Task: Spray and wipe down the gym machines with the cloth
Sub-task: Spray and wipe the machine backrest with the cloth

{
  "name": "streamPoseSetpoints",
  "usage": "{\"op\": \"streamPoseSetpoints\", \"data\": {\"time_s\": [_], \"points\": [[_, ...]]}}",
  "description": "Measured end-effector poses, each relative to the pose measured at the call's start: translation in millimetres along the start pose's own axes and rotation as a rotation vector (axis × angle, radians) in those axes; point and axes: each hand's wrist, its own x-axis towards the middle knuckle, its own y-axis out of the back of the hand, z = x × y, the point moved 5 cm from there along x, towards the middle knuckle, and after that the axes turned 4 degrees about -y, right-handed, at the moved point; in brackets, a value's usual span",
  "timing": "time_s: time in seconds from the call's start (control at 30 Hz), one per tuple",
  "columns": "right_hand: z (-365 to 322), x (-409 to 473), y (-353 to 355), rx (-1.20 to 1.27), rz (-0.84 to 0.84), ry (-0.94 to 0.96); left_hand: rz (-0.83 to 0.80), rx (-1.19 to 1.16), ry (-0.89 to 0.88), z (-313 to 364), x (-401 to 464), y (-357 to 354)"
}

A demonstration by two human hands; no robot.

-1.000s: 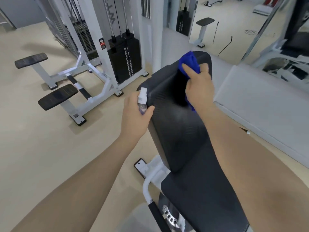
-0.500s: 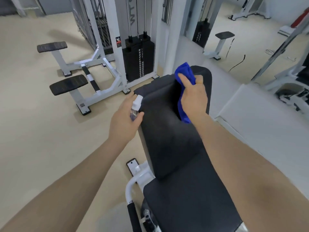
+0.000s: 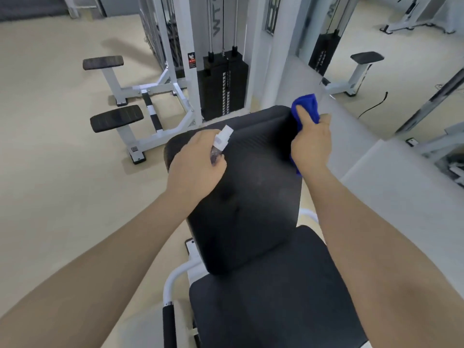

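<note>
Left hand (image 3: 194,169): fingers curled tight around spray bottle (image 3: 221,144), at backrest pad (image 3: 251,197) left edge.
Right hand (image 3: 311,144): gripping blue cloth (image 3: 306,106) against pad's top right corner.

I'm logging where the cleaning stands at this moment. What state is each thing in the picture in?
left hand: closed around the spray bottle.
spray bottle: held tilted, white nozzle toward the back pad.
right hand: gripping the cloth.
blue cloth: bunched, pressed on the pad's top right edge.
back pad: reclined.
seat pad: untouched by either hand.
</note>
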Motion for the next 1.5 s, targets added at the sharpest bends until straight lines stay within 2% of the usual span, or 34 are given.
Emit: {"op": "streamPoseSetpoints", "data": {"time_s": [0.07, 0.1, 0.2, 0.27, 0.3, 0.4, 0.6, 0.67, 0.77, 0.8, 0.87, 0.97, 1.03, 1.13, 1.27, 1.33, 1.43, 1.5], "points": [[3, 4, -2, 0.088, -0.022, -0.042, -0.039, 0.094, -0.002, 4, 6, -6], [-4, -3, -6, 0.118, -0.038, 0.005, -0.045, 0.174, -0.019, 7, 8, -7], [-44, -53, -21, 0.102, -0.090, 0.382, -0.052, 0.306, -0.056, 19, 13, -9], [-48, -61, -24, 0.104, -0.097, 0.494, -0.070, 0.377, -0.064, 27, 16, -14], [-43, -50, -20, 0.115, -0.085, 0.446, -0.085, 0.403, -0.048, 29, 17, -15], [-9, -8, -11, 0.162, -0.033, 0.139, -0.114, 0.461, -0.035, 26, 14, -19], [10, -3, -23, 0.221, 0.060, -0.032, -0.096, 0.437, -0.011, 18, 11, -20], [8, -16, -25, 0.196, 0.057, 0.073, -0.092, 0.432, -0.014, 18, 10, -21], [10, -40, -28, 0.019, 0.016, 0.474, -0.079, 0.438, -0.022, 19, 8, -22], [16, -37, -26, 0.004, 0.023, 0.530, -0.078, 0.441, -0.022, 19, 8, -22], [25, -19, -15, 0.050, 0.052, 0.428, -0.072, 0.441, -0.018, 19, 7, -21], [45, 12, -12, 0.268, -0.037, -0.019, -0.058, 0.450, -0.029, 20, 5, -23], [49, 15, -17, 0.330, -0.051, -0.142, -0.057, 0.470, -0.029, 19, 5, -25], [33, -11, -20, 0.369, -0.012, -0.066, -0.037, 0.468, -0.043, 17, 5, -26], [11, -49, -25, 0.295, -0.155, 0.289, -0.025, 0.438, -0.067, 13, 4, -26], [16, -23, -12, 0.294, -0.091, 0.235, -0.021, 0.442, -0.072, 13, 5, -26], [33, 18, -8, 0.334, -0.058, -0.041, -0.017, 0.429, -0.079, 14, 5, -25], [27, 15, -9, 0.320, -0.050, -0.074, -0.015, 0.440, -0.076, 14, 6, -24]]}}
